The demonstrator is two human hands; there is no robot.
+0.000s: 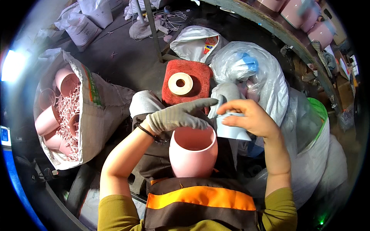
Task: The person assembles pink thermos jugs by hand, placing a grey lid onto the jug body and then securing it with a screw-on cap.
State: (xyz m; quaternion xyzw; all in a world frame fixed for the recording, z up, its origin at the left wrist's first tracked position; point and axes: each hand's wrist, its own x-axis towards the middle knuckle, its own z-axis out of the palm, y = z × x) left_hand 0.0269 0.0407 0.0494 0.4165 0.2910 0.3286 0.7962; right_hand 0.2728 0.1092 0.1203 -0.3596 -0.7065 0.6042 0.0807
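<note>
A pink rounded plastic vessel (193, 156), its open mouth facing up, stands in my lap against the brown apron. My left hand (179, 117), in a grey glove, is above its rim with the index finger stretched toward my right hand; no object shows in it. My bare right hand (248, 117) is closed on a pale blue-grey plastic part (231, 132) with a flared lower edge and a small upright tab. This part is just right of the vessel and apart from its rim. The left index fingertip is beside the tab; whether it touches cannot be made out.
At left, a white woven sack (102, 123) holds pink cups and thin pink scraps. Ahead, a roll of tape (180, 83) lies on a red padded stool (169, 71). Clear plastic bags (266, 73) fill the right side, below a shelf (266, 27) bearing pink vessels.
</note>
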